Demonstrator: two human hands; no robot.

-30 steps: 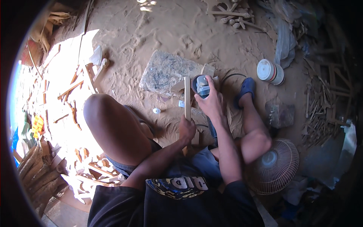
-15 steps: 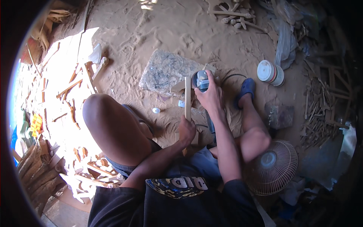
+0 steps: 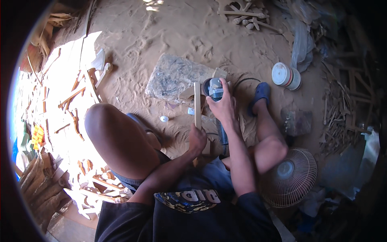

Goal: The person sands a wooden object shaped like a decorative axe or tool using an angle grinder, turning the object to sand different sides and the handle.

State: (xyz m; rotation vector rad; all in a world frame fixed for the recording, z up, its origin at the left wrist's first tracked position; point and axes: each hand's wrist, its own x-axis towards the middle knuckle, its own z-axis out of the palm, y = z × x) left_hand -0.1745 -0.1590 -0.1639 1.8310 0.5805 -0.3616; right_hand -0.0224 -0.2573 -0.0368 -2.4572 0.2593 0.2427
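Note:
My left hand (image 3: 198,140) is closed around the lower end of a pale wooden stick (image 3: 197,105), which points away from me. My right hand (image 3: 223,105) grips the head of an angle grinder (image 3: 216,92), its body running back toward me beneath my forearm. The grinder's round disc (image 3: 207,85) is beside the stick's far part; whether they touch I cannot tell. Just beyond the stick lies a stone block (image 3: 169,76) with pale wood pieces at its right end.
A lidded white tub (image 3: 286,76) lies tilted at the right. A round fan (image 3: 291,177) is beside my right knee. Wooden pieces (image 3: 342,109) are heaped at the far right, with more (image 3: 100,187) at the lower left. A dark cable (image 3: 244,79) curves near my right sandal (image 3: 262,96).
The whole view has shifted slightly. Both hands keep their grips, and the stick and grinder stay in nearly the same place relative to each other.

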